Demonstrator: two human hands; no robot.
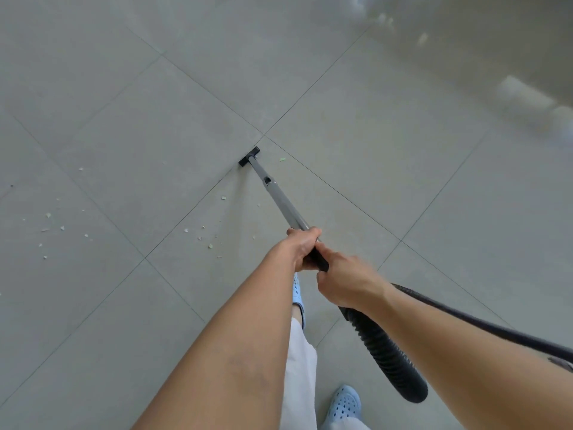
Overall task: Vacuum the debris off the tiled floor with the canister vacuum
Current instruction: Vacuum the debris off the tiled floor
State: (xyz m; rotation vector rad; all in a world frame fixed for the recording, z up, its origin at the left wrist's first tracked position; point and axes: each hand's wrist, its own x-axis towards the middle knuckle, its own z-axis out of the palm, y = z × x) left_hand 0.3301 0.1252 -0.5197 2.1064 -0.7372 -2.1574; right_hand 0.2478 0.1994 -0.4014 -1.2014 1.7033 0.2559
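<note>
A grey metal vacuum wand slants away from me to a small black floor nozzle resting on the grey tiled floor by a tile joint. My left hand grips the wand's upper end. Just behind it my right hand grips the black handle, where the ribbed black hose begins. Small pale and greenish debris bits lie left of the wand, farther left in a scatter, and one green scrap lies right of the nozzle. The canister is out of view.
A thin black cord runs from the handle off to the right edge. My feet in light blue clogs and pale trousers stand below the hands. Blurred pale shapes lie at the upper right.
</note>
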